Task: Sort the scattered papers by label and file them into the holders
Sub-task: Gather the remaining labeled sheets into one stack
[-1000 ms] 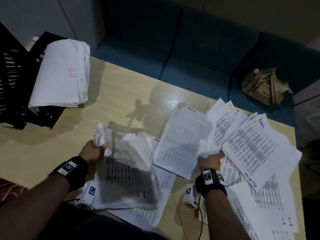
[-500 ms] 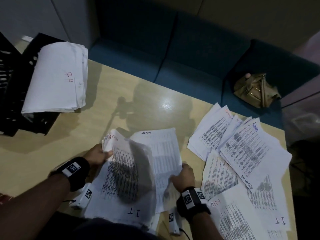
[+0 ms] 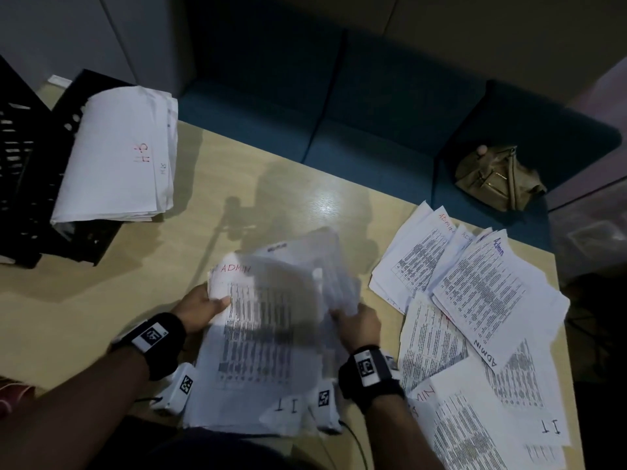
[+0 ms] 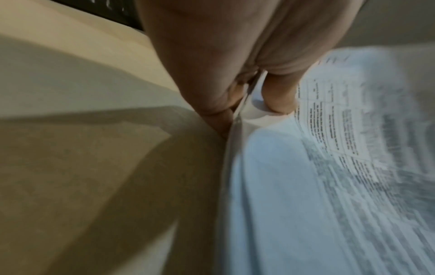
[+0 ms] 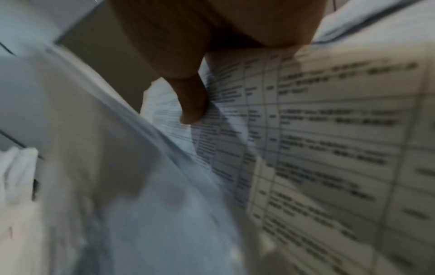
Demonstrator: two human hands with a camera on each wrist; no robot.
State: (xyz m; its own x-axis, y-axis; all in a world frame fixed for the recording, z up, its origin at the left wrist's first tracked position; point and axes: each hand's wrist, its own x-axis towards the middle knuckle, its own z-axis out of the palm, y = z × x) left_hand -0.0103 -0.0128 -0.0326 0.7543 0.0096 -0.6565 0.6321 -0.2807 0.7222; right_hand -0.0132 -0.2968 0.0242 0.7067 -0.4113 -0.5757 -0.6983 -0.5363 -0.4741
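Note:
A stack of printed sheets (image 3: 258,337) lies at the near table edge, its top page marked ADMIN in red. My left hand (image 3: 203,305) pinches the stack's left edge, thumb on top; the left wrist view shows the thumb (image 4: 280,96) pressing the paper edge (image 4: 237,130). My right hand (image 3: 356,320) grips a blurred sheet (image 3: 336,276) at the stack's right side; in the right wrist view a finger (image 5: 190,100) lies on a printed page (image 5: 329,141). Loose pages labelled ADMIN and IT (image 3: 475,300) lie scattered at the right. A black holder (image 3: 30,171) at the far left carries a filed bundle (image 3: 122,154).
The wooden table (image 3: 237,184) ends at the right just past the scattered pages. A blue sofa (image 3: 339,113) runs behind it, with an olive handbag (image 3: 498,178) on the seat. A red patterned cloth (image 3: 13,395) shows at the near left.
My right hand carried a sheet from the right pile leftwards onto the stack that my left hand holds. The stack now has both hands on it, and its right side is lifted and blurred.

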